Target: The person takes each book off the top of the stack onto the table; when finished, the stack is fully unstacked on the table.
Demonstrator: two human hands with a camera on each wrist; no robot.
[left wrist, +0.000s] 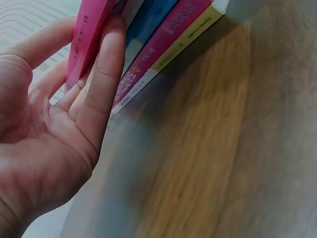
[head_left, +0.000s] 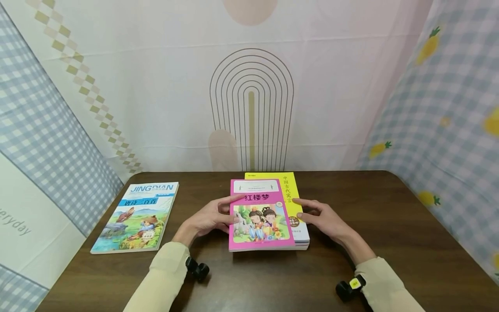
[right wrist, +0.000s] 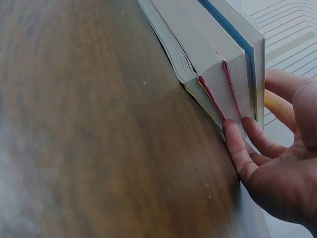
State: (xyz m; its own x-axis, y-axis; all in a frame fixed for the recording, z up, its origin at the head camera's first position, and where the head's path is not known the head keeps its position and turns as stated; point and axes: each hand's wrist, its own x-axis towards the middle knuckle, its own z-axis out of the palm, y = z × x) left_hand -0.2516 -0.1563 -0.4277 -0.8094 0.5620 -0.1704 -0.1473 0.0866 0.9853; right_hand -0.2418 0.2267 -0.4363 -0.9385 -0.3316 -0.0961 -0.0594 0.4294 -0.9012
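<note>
A pink book with two cartoon children on its cover lies on top of a stack, shifted left of the yellow book under it. My left hand holds the pink book by its spine edge; in the left wrist view, its fingers lie around the pink spine, which tilts away from the books below. On the other side, my right hand touches the yellow cover with its fingertips. In the right wrist view, fingertips of the right hand rest against the page edges of the stack.
Apart from the stack, a blue-and-green picture-covered book lies face up at the table's left. The brown wooden table ends at a pale patterned cloth. Checked cloth hangs at both sides.
</note>
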